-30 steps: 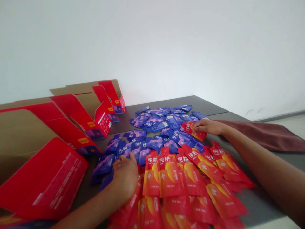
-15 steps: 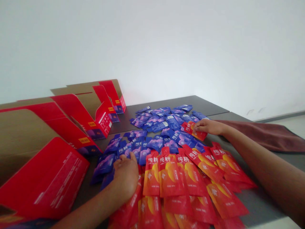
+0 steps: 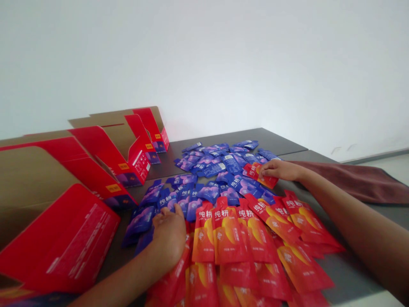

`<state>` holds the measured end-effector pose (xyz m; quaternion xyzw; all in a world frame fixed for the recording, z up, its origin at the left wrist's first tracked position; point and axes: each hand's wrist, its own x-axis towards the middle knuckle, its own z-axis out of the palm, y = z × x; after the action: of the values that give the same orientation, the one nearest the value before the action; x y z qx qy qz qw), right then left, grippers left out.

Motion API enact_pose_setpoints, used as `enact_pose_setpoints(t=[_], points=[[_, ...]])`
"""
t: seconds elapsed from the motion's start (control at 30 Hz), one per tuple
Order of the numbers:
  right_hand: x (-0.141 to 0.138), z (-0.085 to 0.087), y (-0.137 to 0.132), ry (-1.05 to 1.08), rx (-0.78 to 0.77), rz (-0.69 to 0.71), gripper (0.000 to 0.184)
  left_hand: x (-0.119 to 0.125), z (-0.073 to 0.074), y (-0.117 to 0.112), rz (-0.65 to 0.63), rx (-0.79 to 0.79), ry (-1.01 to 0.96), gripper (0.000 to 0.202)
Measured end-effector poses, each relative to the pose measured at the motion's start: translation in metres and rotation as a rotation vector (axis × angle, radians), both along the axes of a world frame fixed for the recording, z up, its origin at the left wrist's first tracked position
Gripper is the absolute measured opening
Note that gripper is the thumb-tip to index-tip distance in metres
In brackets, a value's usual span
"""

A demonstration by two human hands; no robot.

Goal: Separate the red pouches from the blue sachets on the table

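At the right side of the pile, my right hand (image 3: 283, 170) is closed, its fingers gripping the edge of a red pouch (image 3: 252, 170) that lies over purple ones. My left hand (image 3: 171, 234) rests lower down, fingers bent, at the border between the purple pouches (image 3: 168, 199) and the red pouches (image 3: 228, 238). What its fingertips hold, if anything, is hidden. The red pouches carry a yellow fruit picture and overlap in rows near me. Further back, more purple pouches (image 3: 206, 160) lie in a loose heap, several with their backs up.
Along the left stand several opened red cartons (image 3: 79, 230) with brown insides and raised flaps. A brown cloth (image 3: 348, 181) lies on the dark table (image 3: 275, 143) at the right. Behind the table rises a white wall (image 3: 204, 68).
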<state>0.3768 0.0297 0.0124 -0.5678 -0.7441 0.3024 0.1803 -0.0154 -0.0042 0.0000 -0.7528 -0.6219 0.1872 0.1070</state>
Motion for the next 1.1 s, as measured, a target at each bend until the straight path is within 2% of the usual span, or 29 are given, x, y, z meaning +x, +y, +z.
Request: enact_pose_setpoints(t=[0.23, 0.53, 0.8, 1.1], points=[[0.007, -0.006, 0.003, -0.009, 0.008, 0.005, 0.039, -0.001, -0.001, -0.001, -0.006, 0.013, -0.029, 0.06], [0.005, -0.004, 0.002, 0.003, 0.002, 0.011, 0.046, 0.0, -0.002, -0.001, 0.01, 0.017, -0.04, 0.059], [0.005, 0.006, -0.005, 0.229, -0.003, -0.097, 0.051, 0.001, 0.001, 0.0, 0.01, -0.001, -0.027, 0.061], [0.0, 0.005, -0.007, 0.347, 0.013, -0.022, 0.045, 0.001, 0.001, -0.001, 0.019, -0.014, -0.018, 0.062]])
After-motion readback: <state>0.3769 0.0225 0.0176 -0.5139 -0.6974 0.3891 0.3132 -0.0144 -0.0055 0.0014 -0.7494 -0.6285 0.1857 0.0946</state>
